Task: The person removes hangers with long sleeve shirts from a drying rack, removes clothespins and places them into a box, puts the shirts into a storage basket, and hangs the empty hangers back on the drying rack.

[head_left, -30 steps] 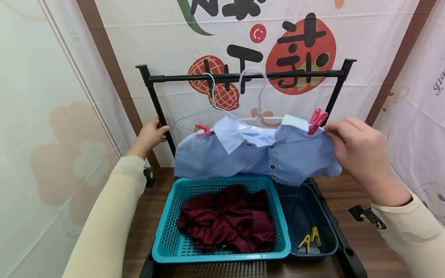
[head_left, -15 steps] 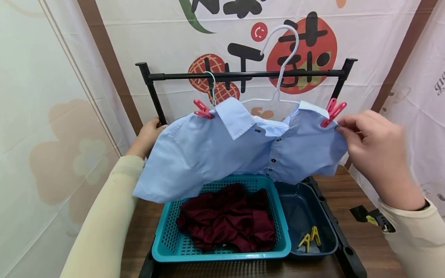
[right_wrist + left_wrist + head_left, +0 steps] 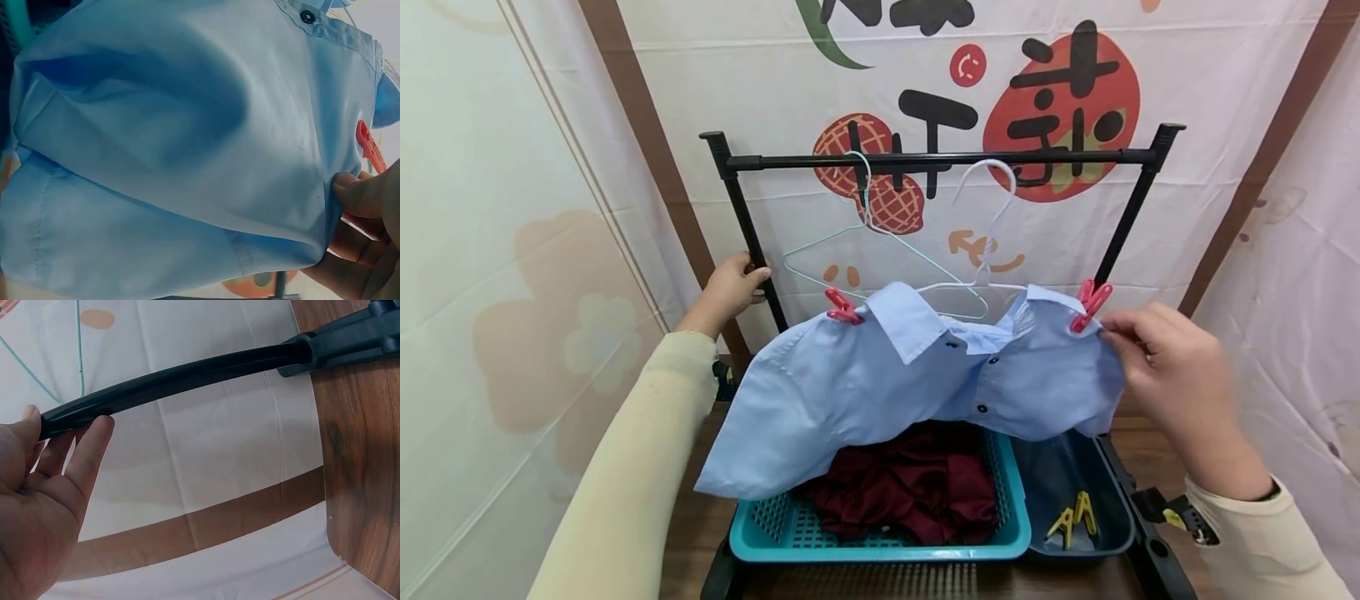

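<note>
My right hand (image 3: 1176, 383) pinches the shoulder of a light blue buttoned shirt (image 3: 820, 400), just outside a pink clothespin (image 3: 1092, 307). A second pink clothespin (image 3: 844, 307) clips the other shoulder. Inside the collar sits a white hanger (image 3: 1013, 179), its hook in front of the rack's top bar (image 3: 925, 158) and off it. The shirt tilts, its left-side sleeve hanging lower. With thumb and fingers around it, my left hand (image 3: 722, 292) holds the black rack's left post (image 3: 187, 378). In the right wrist view, my thumb and fingers (image 3: 353, 194) grip the cloth edge.
A mint wire hanger (image 3: 823, 243) hangs bare on the bar. Below the shirt, a teal basket (image 3: 880, 554) holds a dark red satin garment (image 3: 917, 492). Beside it, a navy bin (image 3: 1120, 508) contains yellow clothespins (image 3: 1084, 510). A printed curtain (image 3: 662, 50) hangs behind.
My right hand lifted the shirt and white hanger, its hook rising above the bar, then lowered them toward me in front of the bar. My left hand stayed on the post.
</note>
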Motion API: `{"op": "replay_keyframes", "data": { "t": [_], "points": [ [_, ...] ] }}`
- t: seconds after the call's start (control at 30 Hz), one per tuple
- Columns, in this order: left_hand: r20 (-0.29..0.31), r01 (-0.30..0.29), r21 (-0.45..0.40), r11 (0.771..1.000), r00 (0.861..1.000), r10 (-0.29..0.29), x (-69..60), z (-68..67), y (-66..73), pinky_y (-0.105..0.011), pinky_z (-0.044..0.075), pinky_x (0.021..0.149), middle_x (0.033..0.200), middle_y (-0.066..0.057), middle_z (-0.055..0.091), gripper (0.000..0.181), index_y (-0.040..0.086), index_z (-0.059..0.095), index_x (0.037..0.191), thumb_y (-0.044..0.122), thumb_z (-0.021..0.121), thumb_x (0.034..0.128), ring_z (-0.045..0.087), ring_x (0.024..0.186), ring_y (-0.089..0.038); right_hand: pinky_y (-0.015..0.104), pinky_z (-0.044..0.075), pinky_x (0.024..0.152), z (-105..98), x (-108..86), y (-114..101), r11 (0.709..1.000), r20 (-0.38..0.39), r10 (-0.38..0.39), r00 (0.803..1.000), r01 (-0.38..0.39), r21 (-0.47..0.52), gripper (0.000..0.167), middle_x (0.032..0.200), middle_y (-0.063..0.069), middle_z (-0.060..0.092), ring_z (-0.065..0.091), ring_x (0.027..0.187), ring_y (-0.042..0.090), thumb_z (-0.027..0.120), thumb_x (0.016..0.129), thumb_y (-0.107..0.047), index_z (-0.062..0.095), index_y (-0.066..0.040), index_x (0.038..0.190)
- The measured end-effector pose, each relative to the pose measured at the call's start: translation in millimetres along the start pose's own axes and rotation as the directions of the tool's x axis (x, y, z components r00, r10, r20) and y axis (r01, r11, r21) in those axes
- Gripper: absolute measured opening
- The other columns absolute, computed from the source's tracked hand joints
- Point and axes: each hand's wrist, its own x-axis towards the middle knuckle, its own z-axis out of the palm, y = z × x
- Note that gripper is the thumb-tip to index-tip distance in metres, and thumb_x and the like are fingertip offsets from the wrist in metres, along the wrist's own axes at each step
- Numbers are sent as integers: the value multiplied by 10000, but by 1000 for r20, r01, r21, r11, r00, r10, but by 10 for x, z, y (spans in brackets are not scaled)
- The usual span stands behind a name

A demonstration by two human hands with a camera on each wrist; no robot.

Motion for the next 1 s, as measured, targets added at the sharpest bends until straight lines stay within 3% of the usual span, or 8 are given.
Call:
{"op": "replay_keyframes", "data": {
  "t": [0.23,0.37,0.53,0.67,1.0],
  "points": [
    [2,6,-30,1000,1000,-6,11,3,8,-461,538,998,1380,-275,481,398,-64,442,1363,240,462,1107,534,1304,-417,111,430,670,193,-199,-31,1000,96,-3,995,3,3,164,839,55,696,594,702,144,810,820,61,760,-35,943],
    [-3,7,-37,999,1000,-7,5,13,15,-467,536,999,1395,-275,476,398,-61,442,1375,234,458,1109,523,1320,-422,75,438,701,266,-296,-44,1000,102,20,995,-22,22,177,835,40,685,602,700,139,816,812,63,764,-42,944],
    [-15,3,-32,999,1000,-4,-3,12,28,-473,540,993,1385,-275,489,381,-63,450,1377,208,461,1108,536,1307,-422,158,470,681,306,-409,-55,999,107,37,994,-40,26,180,836,45,688,615,709,150,818,804,70,764,-40,934],
    [-22,9,-29,1000,1000,-10,-2,8,30,-469,540,993,1388,-273,489,378,-56,456,1378,209,464,1108,533,1311,-418,143,482,698,319,-498,-70,998,132,52,990,-56,28,219,857,32,699,635,745,147,833,782,73,762,-59,940],
    [-27,34,-4,999,999,-34,-8,43,10,-475,537,994,1371,-284,489,369,-60,456,1353,217,460,1110,537,1300,-421,170,458,652,428,-621,-103,996,185,30,982,-45,77,258,838,-34,675,562,710,83,855,757,66,762,-111,920]
  ]
}}
